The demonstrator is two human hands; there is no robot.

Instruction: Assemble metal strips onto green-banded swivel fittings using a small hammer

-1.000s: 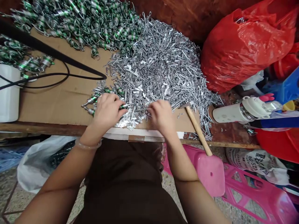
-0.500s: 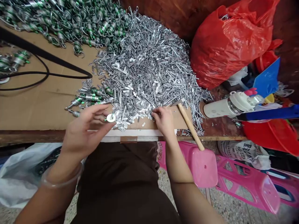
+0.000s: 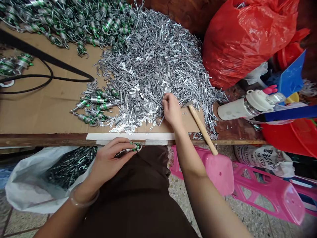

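My left hand [image 3: 112,157] is closed at the front edge of the bench, low over my lap. Between its thumb and fingertips is a small green-and-silver hooked fitting [image 3: 136,147], its curved hook pointing right. My right hand [image 3: 172,110] reaches into the near side of a broad heap of loose metal pins and small perforated plates [image 3: 151,76]. Its fingers are curled together, and whatever they pinch is hidden. Just below them a thin metal pin [image 3: 162,121] sticks out. Several similar green-and-silver fittings [image 3: 95,100] lie on the cardboard left of the heap.
A wooden-handled hammer [image 3: 201,127] overhangs the bench edge right of my right hand. Behind it are a white bottle [image 3: 234,110] and a bulging red bag [image 3: 247,43]. A black cord [image 3: 49,56] crosses the left side. Below are a white sack [image 3: 27,185] and pink stools [image 3: 220,172].
My left hand has moved down and right to the bench edge, turning the fitting so its hook shows. My right hand has reached slightly farther into the heap.
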